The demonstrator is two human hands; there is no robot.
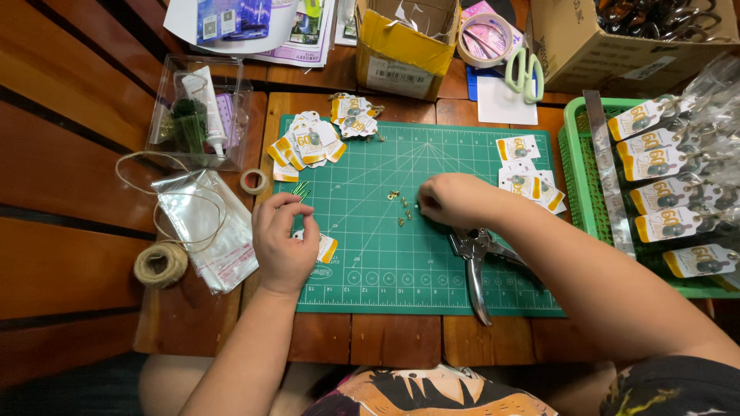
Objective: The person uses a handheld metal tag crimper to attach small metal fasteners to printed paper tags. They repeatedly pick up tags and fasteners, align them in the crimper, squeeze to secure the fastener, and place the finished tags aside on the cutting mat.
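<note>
Now pinning a small printed paper tag (324, 246) flat at the left edge of the green cutting mat (462, 293), left hand (284, 240) fingertips pinched together above it. Right hand (455, 199) curled loosely over tiny brass eyelets (401, 208) mid-mat, apparently picking one; next, likely seating it in the tag, steel punch pliers (478, 262) lying beside.

A small home craft and packing workshop, set up on a low wooden table (231, 323) with slatted benches alongside. A green cutting mat (432, 262) covers the middle, with punch pliers (474, 254), printed paper tags (308, 142), a ball of twine (160, 263) and clear bags (204, 223) spread around it. Cardboard boxes (405, 46) and a green basket (574, 162) of bagged, tagged goods line the edges.
</note>
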